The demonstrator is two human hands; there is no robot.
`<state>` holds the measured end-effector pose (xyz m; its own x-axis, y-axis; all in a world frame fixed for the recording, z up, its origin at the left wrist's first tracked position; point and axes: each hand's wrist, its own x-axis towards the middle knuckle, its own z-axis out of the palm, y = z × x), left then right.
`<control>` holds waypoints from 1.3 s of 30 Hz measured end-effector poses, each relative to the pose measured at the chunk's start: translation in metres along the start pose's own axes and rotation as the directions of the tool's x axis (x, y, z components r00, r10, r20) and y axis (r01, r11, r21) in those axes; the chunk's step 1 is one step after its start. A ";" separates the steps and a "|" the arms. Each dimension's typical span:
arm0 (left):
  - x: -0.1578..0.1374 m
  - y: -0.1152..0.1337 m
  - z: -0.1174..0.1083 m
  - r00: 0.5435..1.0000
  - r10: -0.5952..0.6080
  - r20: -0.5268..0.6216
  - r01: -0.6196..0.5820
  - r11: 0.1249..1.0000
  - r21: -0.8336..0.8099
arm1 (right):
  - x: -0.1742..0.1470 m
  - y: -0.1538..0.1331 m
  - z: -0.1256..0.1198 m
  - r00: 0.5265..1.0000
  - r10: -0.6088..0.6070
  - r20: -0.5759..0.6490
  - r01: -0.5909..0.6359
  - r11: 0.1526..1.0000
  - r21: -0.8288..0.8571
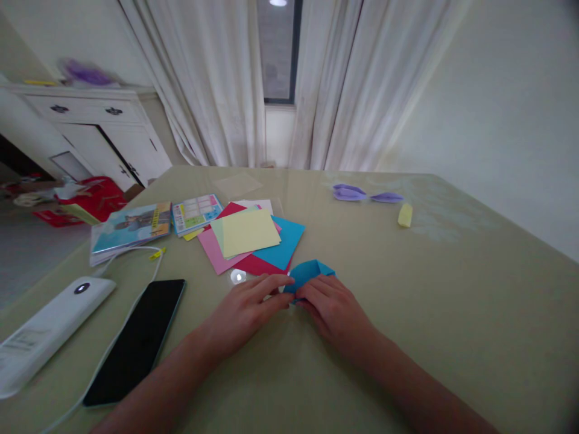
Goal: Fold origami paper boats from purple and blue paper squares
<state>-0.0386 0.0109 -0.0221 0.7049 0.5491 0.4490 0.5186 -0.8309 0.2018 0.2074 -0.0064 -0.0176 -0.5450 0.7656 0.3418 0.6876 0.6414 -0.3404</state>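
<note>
A folded piece of blue paper (309, 270) is held between my two hands near the middle of the table. My left hand (254, 304) pinches its left end between thumb and fingers. On its near right side, my right hand (332, 301) grips the paper with the fingers curled over it; part of the paper is hidden under them. Just beyond my hands lies a fanned pile of coloured paper sheets, with a pale yellow sheet (250, 232) on top, a blue sheet (289, 241) to the right and a pink sheet (216, 253) to the left.
Left on the table (434, 313) lie a black phone (138, 343), a white power bank (54, 331) with a cable, a booklet (136, 228) and a printed packet (196, 213). Folded purple paper pieces (349, 193) and a small yellow piece (405, 215) sit at the far right.
</note>
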 end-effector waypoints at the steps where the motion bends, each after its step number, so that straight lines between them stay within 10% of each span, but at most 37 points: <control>1: 0.000 0.000 0.000 1.000 -0.014 0.016 0.014 1.000 -0.005 | 0.000 -0.001 -0.001 1.000 0.004 0.030 -0.004 1.000 0.010; 11: 0.006 0.011 -0.006 0.987 -0.114 0.113 0.138 0.962 -0.237 | -0.001 -0.004 0.001 0.974 0.050 0.220 -0.019 0.990 -0.140; 22: 0.008 0.010 0.000 0.997 0.060 0.039 -0.057 0.996 -0.072 | -0.003 -0.009 0.003 0.981 -0.045 0.187 0.082 0.977 -0.198; 30: 0.001 -0.013 -0.015 0.990 0.091 0.108 -0.101 0.991 0.088 | -0.003 0.016 -0.042 0.983 -0.155 -0.103 0.147 0.986 -0.079; 39: -0.008 -0.034 -0.016 0.994 0.006 0.114 -0.007 1.000 0.013 | -0.004 0.044 -0.040 0.995 -0.037 0.090 0.031 0.997 0.065</control>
<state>-0.0699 0.0332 -0.0185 0.7582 0.5512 0.3484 0.5199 -0.8335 0.1871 0.2597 0.0168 0.0013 -0.6110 0.7426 0.2743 0.6374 0.6670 -0.3859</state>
